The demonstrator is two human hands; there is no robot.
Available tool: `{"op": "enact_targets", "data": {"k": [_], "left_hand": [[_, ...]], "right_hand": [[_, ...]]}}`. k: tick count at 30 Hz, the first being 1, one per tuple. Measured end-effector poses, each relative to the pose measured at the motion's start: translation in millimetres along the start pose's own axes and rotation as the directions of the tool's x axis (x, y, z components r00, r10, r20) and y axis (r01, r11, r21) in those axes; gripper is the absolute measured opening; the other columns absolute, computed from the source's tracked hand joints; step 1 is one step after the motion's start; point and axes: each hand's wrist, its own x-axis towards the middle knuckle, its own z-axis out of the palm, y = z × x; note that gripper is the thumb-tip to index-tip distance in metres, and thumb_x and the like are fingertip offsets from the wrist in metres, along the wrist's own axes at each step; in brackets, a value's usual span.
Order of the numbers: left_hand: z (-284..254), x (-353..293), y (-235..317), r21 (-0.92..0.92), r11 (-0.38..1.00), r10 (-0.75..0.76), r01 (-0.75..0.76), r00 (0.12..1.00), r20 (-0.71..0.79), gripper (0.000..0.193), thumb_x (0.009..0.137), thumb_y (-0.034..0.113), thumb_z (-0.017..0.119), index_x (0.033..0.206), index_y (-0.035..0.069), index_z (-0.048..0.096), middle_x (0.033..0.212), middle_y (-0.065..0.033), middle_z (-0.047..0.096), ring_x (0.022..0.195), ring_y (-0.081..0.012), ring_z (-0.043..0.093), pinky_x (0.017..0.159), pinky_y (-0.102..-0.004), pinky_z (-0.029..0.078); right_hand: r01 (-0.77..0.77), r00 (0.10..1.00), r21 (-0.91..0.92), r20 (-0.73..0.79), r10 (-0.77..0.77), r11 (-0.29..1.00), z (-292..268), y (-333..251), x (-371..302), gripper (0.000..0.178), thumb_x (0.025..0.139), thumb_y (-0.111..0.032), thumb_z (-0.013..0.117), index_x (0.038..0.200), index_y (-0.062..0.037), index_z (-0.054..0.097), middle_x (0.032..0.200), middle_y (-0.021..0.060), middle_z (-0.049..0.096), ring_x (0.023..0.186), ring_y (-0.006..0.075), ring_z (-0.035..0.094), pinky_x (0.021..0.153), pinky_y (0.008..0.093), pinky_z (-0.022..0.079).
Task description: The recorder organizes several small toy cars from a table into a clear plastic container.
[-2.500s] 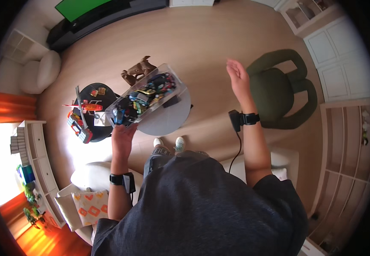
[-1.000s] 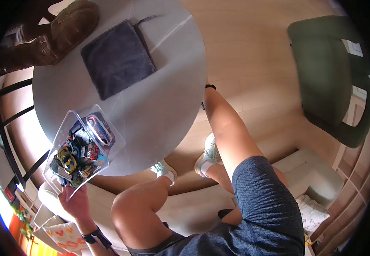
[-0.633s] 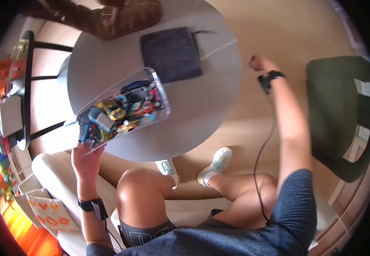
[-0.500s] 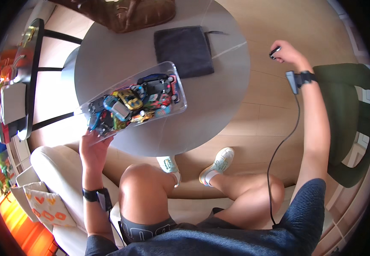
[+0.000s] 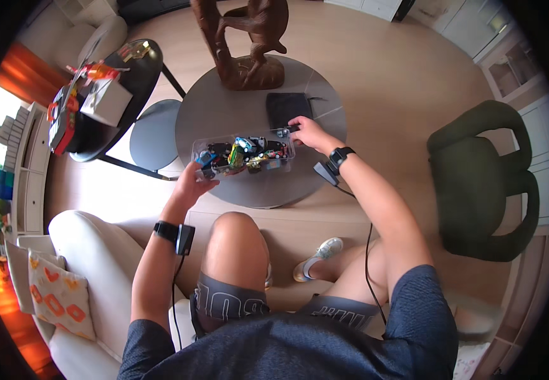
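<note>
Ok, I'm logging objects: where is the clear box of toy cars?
In the head view, the clear box is just left of centre over the round table, between the left hand and the right hand.

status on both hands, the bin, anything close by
Left hand gripping clear bin at its left end. Right hand pinching small dark object at bin's right end. Toy cars inside, round table below. Dark pouch just beyond right hand.

The right fingers [image 5: 301, 121] partly hide a small dark item [image 5: 294, 128].
</note>
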Motion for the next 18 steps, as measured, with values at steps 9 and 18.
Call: {"op": "enact_targets", "data": {"k": [9, 18], "left_hand": [[-5, -15, 12, -0.11, 0.994, -0.02, 0.021, 1.0, 0.01, 0.039, 0.094, 0.035, 0.057, 0.115, 0.002, 0.048, 0.105, -0.0201, 0.058, 0.086, -0.0344, 0.065, 0.085, -0.0485, 0.062], [58, -45, 86, 0.269, 0.96, -0.138, 0.076, 0.965, 0.221, 0.044, 0.099, 0.044, 0.046, 0.121, 0.006, 0.055, 0.094, -0.0094, 0.061, 0.077, -0.0289, 0.066, 0.084, -0.0462, 0.062]], "right_hand": [[-0.219, 0.974, 0.156, -0.013, 0.224, 0.963, 19, -91, -92, 0.061, 0.101, -0.051, 0.059, 0.146, -0.0109, 0.047, 0.125, 0.007, 0.064, 0.113, 0.0205, 0.061, 0.09, 0.0435, 0.051], [0.039, 0.996, 0.389, -0.088, -0.006, 0.92, 29, -116, -145, 0.094, 0.098, -0.044, 0.069, 0.163, -0.012, 0.01, 0.141, 0.0067, 0.057, 0.116, 0.0212, 0.065, 0.094, 0.0462, 0.055]]}}
